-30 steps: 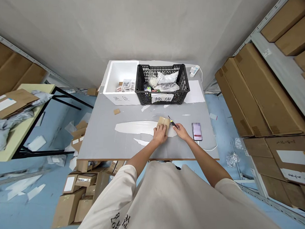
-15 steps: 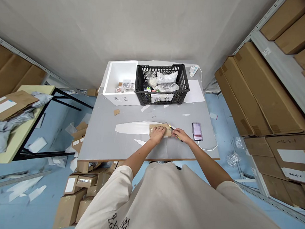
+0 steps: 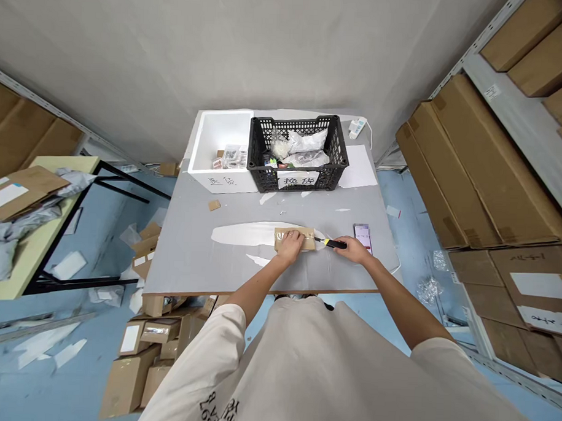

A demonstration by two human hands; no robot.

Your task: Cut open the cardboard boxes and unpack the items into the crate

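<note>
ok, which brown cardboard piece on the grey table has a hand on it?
The taped brown cardboard package, under the left hand; the small brown cardboard scrap lies farther left, untouched.

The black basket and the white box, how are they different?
The black basket has holes in its sides; the white box has solid walls. The basket's writing is on white paper; the box's is right on its wall. Both have open tops and sit on the grey table.
</note>
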